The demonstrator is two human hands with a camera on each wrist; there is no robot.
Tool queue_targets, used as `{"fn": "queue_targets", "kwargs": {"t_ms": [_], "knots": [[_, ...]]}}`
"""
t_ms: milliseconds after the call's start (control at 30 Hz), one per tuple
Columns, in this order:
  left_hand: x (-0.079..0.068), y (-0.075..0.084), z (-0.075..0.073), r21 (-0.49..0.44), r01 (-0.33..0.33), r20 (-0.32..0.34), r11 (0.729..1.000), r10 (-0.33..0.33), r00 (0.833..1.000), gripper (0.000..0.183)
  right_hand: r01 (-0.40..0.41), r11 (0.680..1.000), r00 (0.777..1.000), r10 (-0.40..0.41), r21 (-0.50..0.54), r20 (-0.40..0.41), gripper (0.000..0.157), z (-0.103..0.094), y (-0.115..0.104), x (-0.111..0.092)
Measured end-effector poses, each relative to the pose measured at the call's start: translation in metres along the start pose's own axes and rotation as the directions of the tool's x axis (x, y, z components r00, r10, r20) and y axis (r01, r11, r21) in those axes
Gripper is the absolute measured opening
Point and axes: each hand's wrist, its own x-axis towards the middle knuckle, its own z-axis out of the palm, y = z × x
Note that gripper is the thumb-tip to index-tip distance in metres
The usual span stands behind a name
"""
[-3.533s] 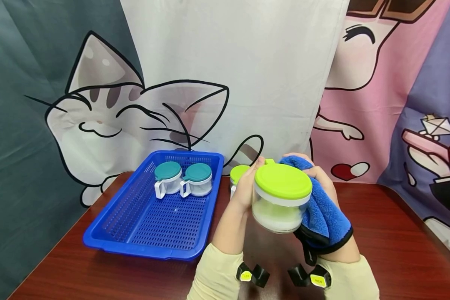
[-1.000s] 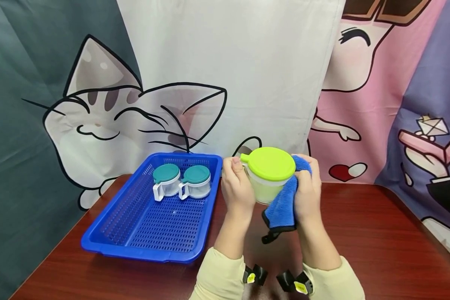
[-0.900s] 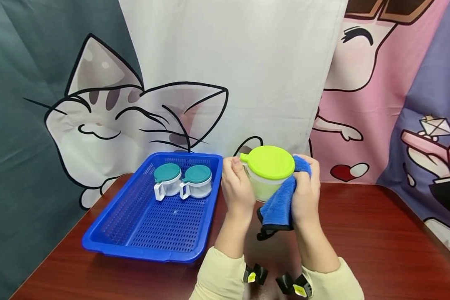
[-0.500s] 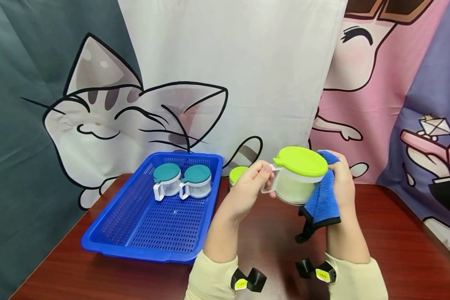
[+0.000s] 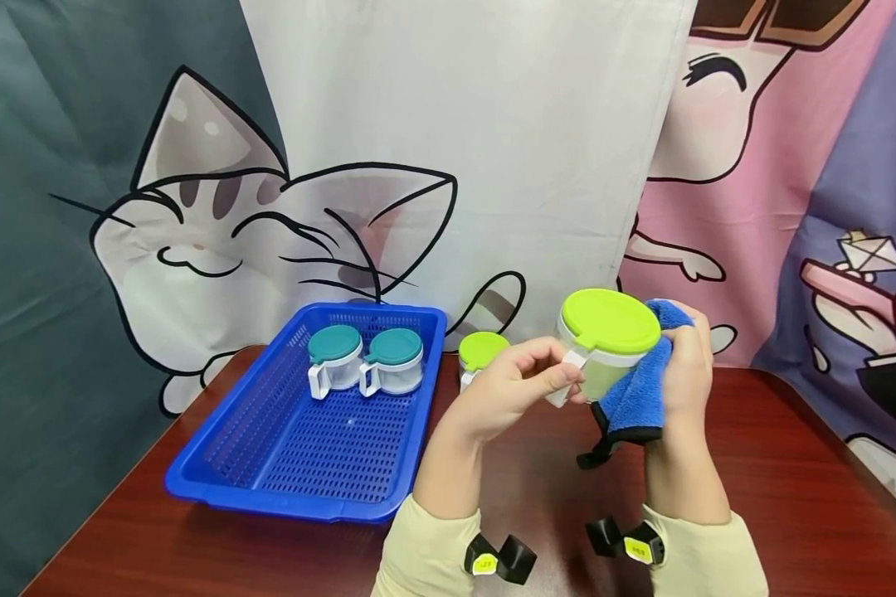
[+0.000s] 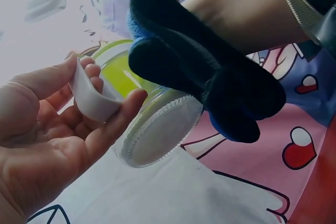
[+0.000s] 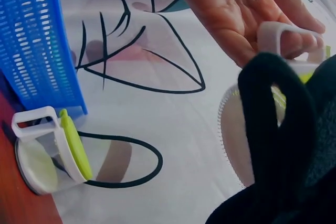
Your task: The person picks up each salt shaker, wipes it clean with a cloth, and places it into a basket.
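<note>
A clear seasoning jar (image 5: pixel 611 323) with a lime-green lid and white handle is held up above the table, slightly tilted. My left hand (image 5: pixel 511 383) pinches its handle (image 6: pixel 92 98) between thumb and fingers. My right hand (image 5: pixel 689 373) grips a blue cloth (image 5: pixel 635 400) with black edging, folded against the jar's right side. In the left wrist view the cloth looks dark and hides part of the jar's wall, while the ribbed round base (image 6: pixel 163 132) shows. The right-hand fingertips are mostly hidden behind the cloth and jar.
Left on the red-brown table (image 5: pixel 776 464) stands a blue perforated basket (image 5: pixel 280 504), holding two jars with teal lids (image 5: pixel 333 342) at its back. A second green-lidded jar (image 5: pixel 481 351) stands right of the basket, partly behind my left hand. A cartoon curtain (image 5: pixel 538 149) hangs behind.
The jar has moved right and its handle has turned toward me. My left hand has shifted its hold along the handle. The cloth stays in my right hand against the jar.
</note>
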Motion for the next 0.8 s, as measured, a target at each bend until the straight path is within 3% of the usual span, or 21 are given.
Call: {"fn": "queue_targets", "kwargs": {"t_ms": [200, 400, 500, 700, 800], "knots": [[0.000, 0.000, 0.004, 0.077, 0.072, 0.025, 0.994, -0.074, 0.997, 0.013, 0.028, 0.996, 0.998, -0.023, 0.090, -0.052, 0.032, 0.007, -0.001, -0.005], [0.002, 0.002, 0.011, 0.231, 0.120, -0.026, 0.966, -0.118, 0.993, 0.018, -0.064, 0.998, 0.998, 0.063, -0.026, -0.018, 0.029, 0.017, -0.001, -0.015], [0.002, 0.004, 0.013, 0.257, 0.113, -0.050, 0.960, -0.104, 0.993, 0.017, -0.073, 0.997, 0.997, 0.073, -0.011, -0.005, 0.029, 0.018, -0.003, -0.018], [0.001, 0.007, 0.016, 0.222, 0.038, 0.042, 0.974, -0.049, 0.998, 0.015, 0.016, 0.998, 0.998, -0.012, 0.067, -0.055, 0.030, 0.015, -0.009, -0.016], [0.001, 0.008, 0.018, 0.222, 0.032, 0.037, 0.975, -0.041, 0.999, 0.015, 0.041, 0.996, 0.996, -0.034, 0.077, -0.084, 0.029, 0.015, -0.009, -0.017]]}}
